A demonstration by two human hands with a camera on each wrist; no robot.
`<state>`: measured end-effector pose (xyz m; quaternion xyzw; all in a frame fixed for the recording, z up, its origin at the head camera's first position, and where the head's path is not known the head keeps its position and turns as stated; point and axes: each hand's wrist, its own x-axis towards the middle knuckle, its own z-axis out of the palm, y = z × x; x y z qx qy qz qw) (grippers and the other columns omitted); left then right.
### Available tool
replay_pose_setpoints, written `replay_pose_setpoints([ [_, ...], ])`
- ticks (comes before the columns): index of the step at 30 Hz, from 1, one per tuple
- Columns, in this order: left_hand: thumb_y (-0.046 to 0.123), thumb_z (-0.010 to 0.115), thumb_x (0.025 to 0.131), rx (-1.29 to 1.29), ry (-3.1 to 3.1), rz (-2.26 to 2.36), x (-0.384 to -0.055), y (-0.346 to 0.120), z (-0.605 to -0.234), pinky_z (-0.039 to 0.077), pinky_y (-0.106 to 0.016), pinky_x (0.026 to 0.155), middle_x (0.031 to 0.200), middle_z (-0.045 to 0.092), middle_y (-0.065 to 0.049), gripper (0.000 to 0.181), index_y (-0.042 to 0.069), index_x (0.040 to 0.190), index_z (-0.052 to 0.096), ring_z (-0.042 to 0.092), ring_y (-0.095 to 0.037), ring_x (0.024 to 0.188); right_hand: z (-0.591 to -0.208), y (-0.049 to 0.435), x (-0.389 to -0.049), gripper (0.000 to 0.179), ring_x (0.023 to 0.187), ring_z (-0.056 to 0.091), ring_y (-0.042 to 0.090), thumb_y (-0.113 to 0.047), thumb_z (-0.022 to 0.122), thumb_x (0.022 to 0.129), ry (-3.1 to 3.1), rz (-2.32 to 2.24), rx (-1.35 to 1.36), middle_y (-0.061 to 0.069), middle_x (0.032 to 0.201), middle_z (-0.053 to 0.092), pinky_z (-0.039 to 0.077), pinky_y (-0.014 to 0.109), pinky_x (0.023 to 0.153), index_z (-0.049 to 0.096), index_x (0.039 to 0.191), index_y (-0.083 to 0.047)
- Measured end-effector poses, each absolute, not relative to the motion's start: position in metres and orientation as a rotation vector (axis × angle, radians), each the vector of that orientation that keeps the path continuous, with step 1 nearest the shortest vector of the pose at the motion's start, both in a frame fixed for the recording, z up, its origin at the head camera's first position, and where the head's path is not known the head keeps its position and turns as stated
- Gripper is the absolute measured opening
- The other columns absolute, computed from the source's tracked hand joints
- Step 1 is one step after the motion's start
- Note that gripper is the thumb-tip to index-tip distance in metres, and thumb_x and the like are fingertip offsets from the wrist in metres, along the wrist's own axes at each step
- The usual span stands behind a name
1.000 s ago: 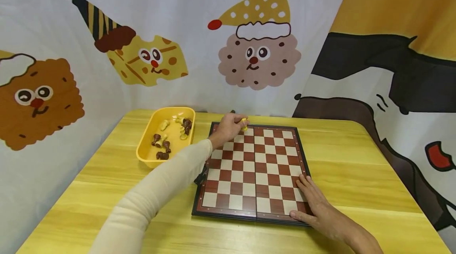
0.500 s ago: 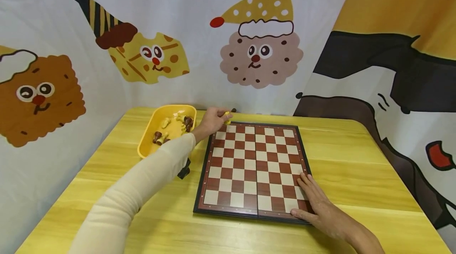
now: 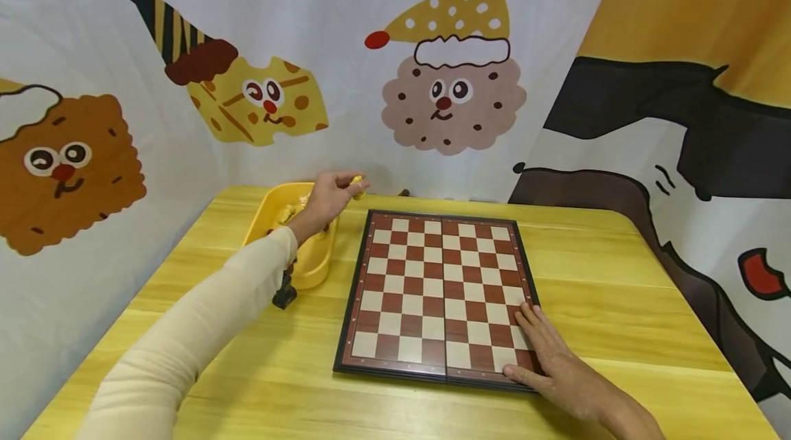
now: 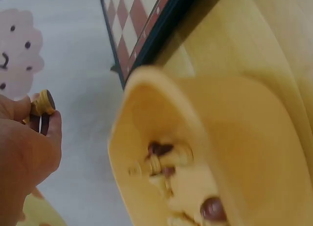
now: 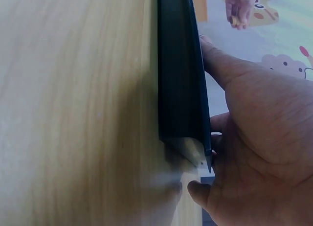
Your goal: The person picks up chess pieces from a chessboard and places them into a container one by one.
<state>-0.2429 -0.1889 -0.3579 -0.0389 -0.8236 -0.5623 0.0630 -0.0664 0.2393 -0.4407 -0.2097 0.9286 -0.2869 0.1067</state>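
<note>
My left hand [image 3: 329,196] pinches a pale yellow chess piece [image 3: 358,187] between thumb and fingers, above the far end of the yellow tub [image 3: 316,275]. In the left wrist view the round dark base of that chess piece [image 4: 47,101] points outward from the fingertips. Several brown and cream chess pieces [image 4: 166,160] lie inside the tub, partly hidden by my forearm in the head view. My right hand [image 3: 559,361] rests with extended fingers on the near right corner of the chessboard [image 3: 432,289]. No pieces stand on the board's squares.
Left of the board, the tub stands on the yellow wooden table [image 3: 618,275]. A black device [image 3: 285,294] is at my left wrist. Behind the table hangs a curtain [image 3: 346,103] printed with cartoon biscuits. A small dark object [image 3: 404,193] shows at the table's back edge.
My left hand has moved left from the board's far left corner to over the tub, carrying the pale chess piece. The right hand has stayed on the board's corner.
</note>
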Motion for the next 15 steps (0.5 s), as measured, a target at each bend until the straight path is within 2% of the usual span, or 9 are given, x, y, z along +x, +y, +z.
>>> replay_pose_setpoints([
  [3,0.022,0.067,0.102,-0.111,-2.502,-1.639,-0.241,-0.205,-0.353,0.053,-0.027,0.071,0.116,0.072,-0.014,0.034,0.005,0.13,0.07,0.067,-0.028,0.098,-0.441,0.238,-0.066,0.095,0.151,0.001,0.043,-0.052,0.067,0.096,2.734,-0.841,-0.612,0.019,0.168,0.008,0.019,0.076,0.109,0.019,0.162,-0.004],
  [5,0.024,0.066,0.102,-0.095,-2.518,-1.588,-0.24,-0.216,-0.353,0.048,-0.025,0.059,0.117,0.072,-0.013,0.034,0.006,0.131,0.07,0.065,-0.026,0.084,-0.441,0.238,-0.067,0.095,0.152,0.0,0.043,-0.052,0.067,0.096,2.734,-0.847,-0.614,0.019,0.168,0.008,0.019,0.076,0.109,0.019,0.162,-0.004],
  [7,0.024,0.066,0.102,-0.08,-2.528,-1.549,-0.238,-0.227,-0.354,0.049,-0.024,0.06,0.12,0.071,-0.013,0.035,0.006,0.132,0.069,0.065,-0.026,0.085,-0.44,0.238,-0.067,0.095,0.152,-0.001,0.041,-0.052,0.067,0.096,2.724,-0.86,-0.608,0.018,0.168,0.007,0.019,0.075,0.109,0.019,0.162,-0.004],
  [10,0.024,0.065,0.103,-0.043,-2.532,-1.511,-0.235,-0.242,-0.357,0.055,-0.028,0.071,0.126,0.068,-0.015,0.036,0.005,0.134,0.067,0.068,-0.029,0.093,-0.439,0.238,-0.068,0.095,0.152,-0.001,0.041,-0.052,0.067,0.095,2.722,-0.863,-0.615,0.018,0.168,0.007,0.019,0.076,0.108,0.019,0.162,-0.004],
  [12,0.023,0.065,0.103,-0.017,-2.535,-1.505,-0.232,-0.249,-0.359,0.054,-0.029,0.077,0.13,0.066,-0.016,0.038,0.004,0.135,0.066,0.066,-0.03,0.109,-0.439,0.238,-0.067,0.096,0.152,-0.002,0.041,-0.052,0.067,0.095,2.717,-0.861,-0.613,0.018,0.168,0.007,0.019,0.076,0.109,0.019,0.162,-0.004],
  [15,0.023,0.064,0.103,0.02,-2.53,-1.527,-0.229,-0.255,-0.362,0.051,-0.026,0.073,0.131,0.065,-0.016,0.038,0.004,0.136,0.065,0.065,-0.03,0.113,-0.44,0.239,-0.067,0.097,0.152,-0.002,0.041,-0.052,0.068,0.095,2.71,-0.866,-0.602,0.018,0.168,0.007,0.018,0.076,0.108,0.019,0.162,-0.003],
])
